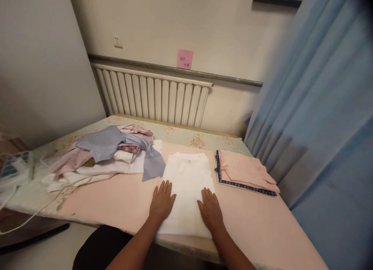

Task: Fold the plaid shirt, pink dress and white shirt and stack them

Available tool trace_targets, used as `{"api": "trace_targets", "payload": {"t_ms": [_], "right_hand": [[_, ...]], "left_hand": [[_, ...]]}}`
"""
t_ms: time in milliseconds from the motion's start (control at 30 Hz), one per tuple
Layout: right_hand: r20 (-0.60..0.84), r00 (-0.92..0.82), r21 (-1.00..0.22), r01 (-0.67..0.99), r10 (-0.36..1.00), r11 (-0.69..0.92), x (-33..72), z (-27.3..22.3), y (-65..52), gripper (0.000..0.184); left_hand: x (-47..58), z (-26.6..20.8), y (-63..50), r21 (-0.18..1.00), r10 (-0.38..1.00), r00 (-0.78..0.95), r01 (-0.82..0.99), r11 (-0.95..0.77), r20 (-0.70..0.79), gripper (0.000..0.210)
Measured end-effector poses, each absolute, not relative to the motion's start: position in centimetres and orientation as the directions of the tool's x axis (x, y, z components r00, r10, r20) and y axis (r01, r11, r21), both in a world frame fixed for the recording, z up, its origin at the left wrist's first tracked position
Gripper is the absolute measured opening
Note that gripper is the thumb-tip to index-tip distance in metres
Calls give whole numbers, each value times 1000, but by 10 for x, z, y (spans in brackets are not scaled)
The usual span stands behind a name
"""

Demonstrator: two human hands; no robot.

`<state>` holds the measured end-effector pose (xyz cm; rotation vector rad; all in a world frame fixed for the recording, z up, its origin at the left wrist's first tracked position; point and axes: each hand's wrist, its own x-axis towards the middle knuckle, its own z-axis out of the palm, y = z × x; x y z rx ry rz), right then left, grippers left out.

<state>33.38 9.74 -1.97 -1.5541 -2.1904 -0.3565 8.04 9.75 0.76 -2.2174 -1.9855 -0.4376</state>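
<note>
A white shirt (188, 184), its sides folded in to a long rectangle, lies flat on the pink cloth (116, 204) with its collar pointing away from me. My left hand (162, 200) rests flat on the shirt's left edge, fingers stretched out. On the right edge lies my right hand (210, 207), also flat with the fingers extended. Neither hand grips anything. Whether the sleeves are tucked beneath the shirt is hidden.
Left of the shirt is a loose heap of clothes (101, 153). Folded garments (246, 170) are stacked at the right. A power strip (17, 169) with a white cable sits at the far left. Beyond the table stand a radiator (154, 97) and a blue curtain (323, 106).
</note>
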Motion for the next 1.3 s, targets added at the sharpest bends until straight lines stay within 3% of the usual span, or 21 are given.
{"api": "trace_targets", "payload": {"t_ms": [800,1067,1300], "right_hand": [[452,-282,-33,943,846,332,334,-20,98,48],[394,-258,-113,939,882,325,334,-13,90,46],[363,-543,-183,755,757,630,296,1,29,61]], "left_hand": [[81,4,99,91,955,85,989,-115,283,54],[80,3,101,95,958,87,989,-117,273,54],[80,4,101,82,953,95,989,-124,287,55]]}}
